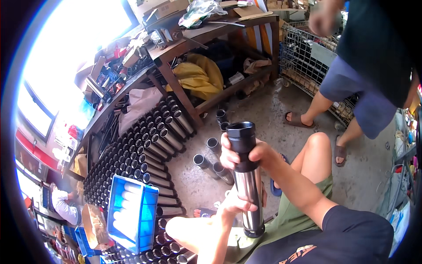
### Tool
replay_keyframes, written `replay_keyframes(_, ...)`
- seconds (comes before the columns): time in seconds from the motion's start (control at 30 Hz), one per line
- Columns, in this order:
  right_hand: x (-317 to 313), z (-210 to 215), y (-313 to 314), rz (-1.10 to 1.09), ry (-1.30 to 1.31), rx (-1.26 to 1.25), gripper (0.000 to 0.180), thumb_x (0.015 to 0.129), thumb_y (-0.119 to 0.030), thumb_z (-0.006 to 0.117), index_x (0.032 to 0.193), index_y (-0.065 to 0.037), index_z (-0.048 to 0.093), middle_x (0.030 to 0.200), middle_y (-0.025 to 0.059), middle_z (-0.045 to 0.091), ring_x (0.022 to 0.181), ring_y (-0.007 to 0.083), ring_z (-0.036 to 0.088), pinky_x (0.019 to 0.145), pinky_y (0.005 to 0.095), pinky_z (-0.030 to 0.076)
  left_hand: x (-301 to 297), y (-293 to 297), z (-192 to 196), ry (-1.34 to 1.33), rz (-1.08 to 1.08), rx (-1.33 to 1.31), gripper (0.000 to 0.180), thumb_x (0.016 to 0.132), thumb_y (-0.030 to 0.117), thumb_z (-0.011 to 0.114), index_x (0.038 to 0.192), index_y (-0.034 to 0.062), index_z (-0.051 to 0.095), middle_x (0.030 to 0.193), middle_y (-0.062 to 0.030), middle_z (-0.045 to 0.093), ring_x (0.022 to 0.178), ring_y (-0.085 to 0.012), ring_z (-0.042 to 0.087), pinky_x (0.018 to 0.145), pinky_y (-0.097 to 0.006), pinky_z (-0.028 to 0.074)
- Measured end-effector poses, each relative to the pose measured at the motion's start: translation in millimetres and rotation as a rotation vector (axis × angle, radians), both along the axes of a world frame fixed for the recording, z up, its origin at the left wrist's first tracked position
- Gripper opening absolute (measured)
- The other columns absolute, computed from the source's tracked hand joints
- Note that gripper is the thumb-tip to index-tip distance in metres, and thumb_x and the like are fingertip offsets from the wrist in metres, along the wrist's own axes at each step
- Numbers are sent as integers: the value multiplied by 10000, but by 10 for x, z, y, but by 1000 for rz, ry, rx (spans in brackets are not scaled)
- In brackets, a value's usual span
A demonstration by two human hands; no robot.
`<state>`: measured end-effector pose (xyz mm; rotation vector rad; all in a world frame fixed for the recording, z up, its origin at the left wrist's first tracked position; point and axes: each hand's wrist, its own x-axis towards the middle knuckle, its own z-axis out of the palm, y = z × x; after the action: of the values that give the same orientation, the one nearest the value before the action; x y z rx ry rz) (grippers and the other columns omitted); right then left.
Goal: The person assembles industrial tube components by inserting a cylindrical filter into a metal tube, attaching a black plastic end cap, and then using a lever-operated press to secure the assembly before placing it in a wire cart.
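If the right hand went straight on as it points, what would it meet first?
The shiny tube in its grip; past that, perhaps a black-rimmed tube on the floor, depth unclear.

Workbench (220, 31): we're seeing it bearing a crumpled plastic bag (203, 12).
Lower shelf (233, 91): we're spotting yellow cloth (200, 77) bunching there.
Wire cage (299, 53): we're watching a person (376, 53) standing just beside it.
Window (74, 48): we're catching bright light glaring through.
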<state>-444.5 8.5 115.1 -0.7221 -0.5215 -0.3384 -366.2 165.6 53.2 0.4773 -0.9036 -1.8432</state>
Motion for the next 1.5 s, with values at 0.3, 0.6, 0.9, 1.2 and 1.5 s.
replay_keyframes(0.3,354,-46,-6,524,-373,123,597,725,-231,833,1196,-104,488,895,-26,648,902,192,655,976,392,427,-332,-155,-92,413,-226,-101,682,601,157,792,1168,-80,495,911,-273,644,845,-366,668,772,-440,549)
replay_keyframes(0.6,-156,236,164,-736,639,-143,305,821,-122,770,1067,2,639,957,114,706,857,194,688,818,339,564,-155,-58,204,-781,784,77,504,634,136,877,1063,-22,665,885,-60,709,773,-155,668,762,-313,564)
replay_keyframes(0.9,-216,250,97,-742,673,-272,475,792,-132,743,1220,-42,559,1034,103,692,1005,227,685,945,377,535,-53,-36,225,-839,724,111,513,623,194,866,1045,-9,656,896,-55,686,792,-140,645,781,-312,547)
replay_keyframes(1.2,-203,239,155,-641,541,-231,571,744,-146,761,1251,-55,515,985,81,625,1036,253,642,979,383,491,114,5,354,-644,516,74,508,601,193,849,1016,-22,652,882,-83,698,791,-147,652,764,-315,549)
replay_keyframes(1.5,-219,262,487,-1210,719,-223,420,805,-100,739,1181,-23,570,991,87,657,1007,252,674,927,374,533,15,51,260,-1054,773,22,508,567,299,815,939,0,640,821,-193,724,772,-329,737,735,-401,578)
